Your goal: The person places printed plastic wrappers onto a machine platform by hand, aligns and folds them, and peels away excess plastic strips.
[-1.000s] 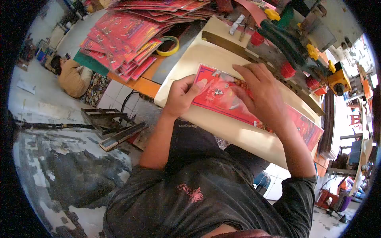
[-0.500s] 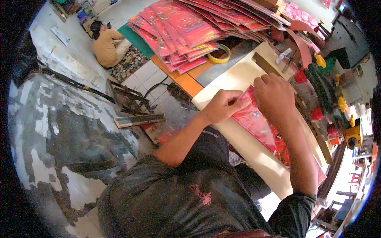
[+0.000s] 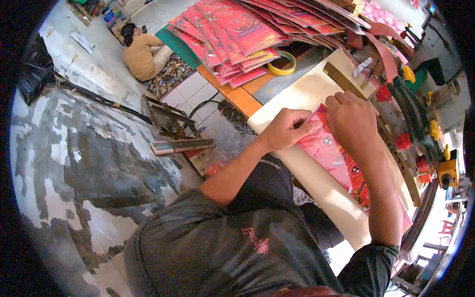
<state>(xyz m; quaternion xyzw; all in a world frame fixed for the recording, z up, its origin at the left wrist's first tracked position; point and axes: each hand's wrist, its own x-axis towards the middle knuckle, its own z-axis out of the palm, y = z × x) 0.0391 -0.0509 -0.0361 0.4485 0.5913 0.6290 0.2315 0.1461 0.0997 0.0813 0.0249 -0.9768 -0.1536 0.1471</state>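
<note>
A red printed plastic packaging piece lies at a slant on the cream work board, glossy and partly covered by my right forearm. My left hand pinches its upper left edge between thumb and curled fingers. At the top end, close beside it, my right hand is closed with the knuckles up, and its fingertips grip the same piece near the corner. What lies directly under the right fingers is hidden.
Stacked red printed pieces cover the orange table, with a yellow tape roll beside them. A metal bar runs along the board. Machine parts with yellow knobs stand right. A person sits on the floor.
The whole view has shifted slightly, so the scene sits a little lower and further right. Both hands keep their grip on the red packaging at nearly the same place.
</note>
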